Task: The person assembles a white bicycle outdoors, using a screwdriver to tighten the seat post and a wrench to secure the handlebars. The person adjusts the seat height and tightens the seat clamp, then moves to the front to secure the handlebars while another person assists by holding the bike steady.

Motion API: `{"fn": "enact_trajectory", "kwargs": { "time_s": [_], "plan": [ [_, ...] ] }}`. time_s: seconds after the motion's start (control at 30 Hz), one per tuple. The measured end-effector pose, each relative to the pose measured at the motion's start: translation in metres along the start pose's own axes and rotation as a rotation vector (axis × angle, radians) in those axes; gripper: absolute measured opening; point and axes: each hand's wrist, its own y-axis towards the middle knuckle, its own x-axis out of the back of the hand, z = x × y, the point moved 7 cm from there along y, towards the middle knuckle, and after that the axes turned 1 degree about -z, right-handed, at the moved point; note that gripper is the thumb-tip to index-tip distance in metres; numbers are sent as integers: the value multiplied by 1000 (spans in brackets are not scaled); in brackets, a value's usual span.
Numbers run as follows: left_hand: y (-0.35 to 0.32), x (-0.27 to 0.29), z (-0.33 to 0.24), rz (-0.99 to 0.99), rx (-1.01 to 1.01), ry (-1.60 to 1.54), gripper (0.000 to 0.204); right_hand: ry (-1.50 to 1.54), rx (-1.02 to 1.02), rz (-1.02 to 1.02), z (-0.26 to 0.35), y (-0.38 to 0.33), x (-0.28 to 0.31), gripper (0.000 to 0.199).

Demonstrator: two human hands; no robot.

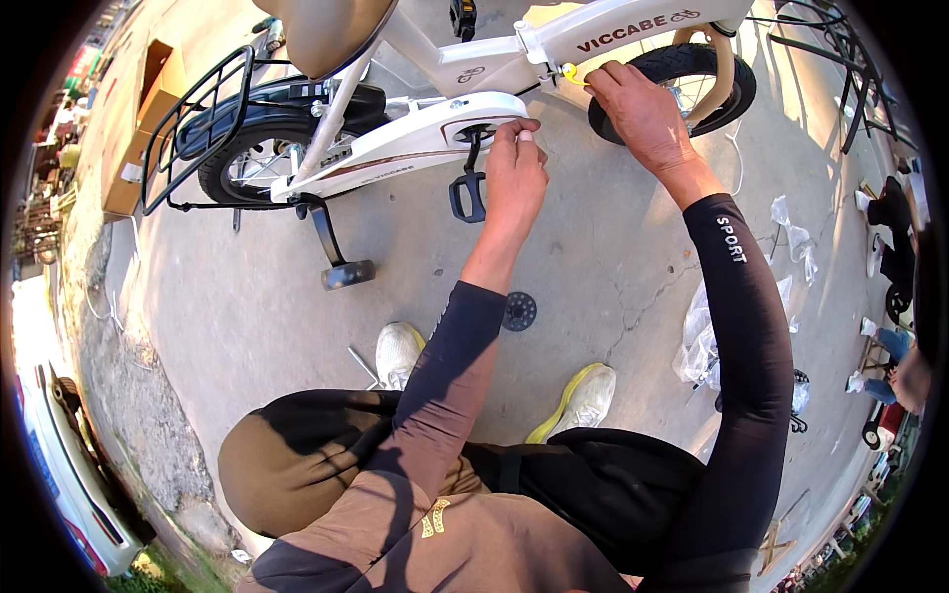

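Note:
A white children's bicycle (554,54) stands across the top of the head view, its brown saddle (321,35) at the upper left. My left hand (518,168) is closed with its fingertips at the rounded front end of the white chain guard (435,124), beside the crank. A black pedal (468,198) hangs just left of that hand. My right hand (643,111) is pinched at a small yellow piece (571,74) beside the frame, close to the front wheel (741,84). Its exact kind I cannot make out.
A black rear rack (213,128) and a training wheel (348,274) stick out on the left, near a cardboard box (153,119). A black round disc (519,311) lies on the concrete between my shoes. Clear plastic wrapping (699,341) and small parts lie on the right.

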Motion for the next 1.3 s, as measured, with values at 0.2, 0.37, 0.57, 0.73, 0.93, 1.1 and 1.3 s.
{"fn": "enact_trajectory", "kwargs": {
  "time_s": [0.2, 0.37, 0.57, 0.73, 0.93, 1.1, 1.3],
  "plan": [
    [0, 5, -1, -4, -35, 38, 21, 565, -212, 206, -26, 20, -11, 30],
    [3, 5, -7, 0, -120, 107, 19, 1023, -584, 443, -24, 25, -13, 35],
    [8, 3, -21, 5, -160, 106, 19, 1407, -878, 406, -29, 2, -39, 30],
    [10, 4, -15, -5, -155, 88, 19, 1591, -927, 226, -23, -6, -62, 33],
    [10, 8, -33, -111, -321, 316, 20, 1399, -1043, -97, -7, -6, -78, 40],
    [8, 3, -102, -259, -696, 755, 27, 1359, -1164, -20, -5, -4, -85, 43],
    [60, -16, -139, -9, -848, 1402, 30, 1602, -1192, 193, -6, 10, -84, 45]
  ]
}}
